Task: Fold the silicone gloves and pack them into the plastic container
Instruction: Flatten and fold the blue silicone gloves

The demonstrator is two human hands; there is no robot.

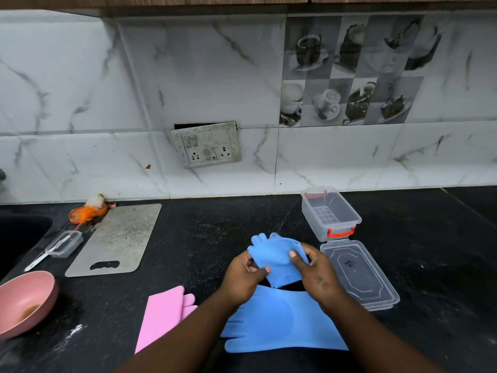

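Note:
A folded blue silicone glove (274, 255) is held above the black counter, its fingers pointing away and its bristles showing at the lower edge. My left hand (246, 277) grips its left side and my right hand (316, 273) grips its right side. A second blue glove (279, 323) lies flat on the counter under my forearms, fingers to the left. A pink glove (164, 314) lies flat to its left. The clear plastic container (332, 220) with red latches stands open at the back right, and its clear lid (359, 273) lies just in front of it.
A grey cutting board (118, 238) lies left of centre. A pink bowl (25, 300) sits at the near left. A small clear box (64, 243) and an orange scrubber (86, 211) lie by the sink (21, 232). The tiled wall has a switchboard (207, 144).

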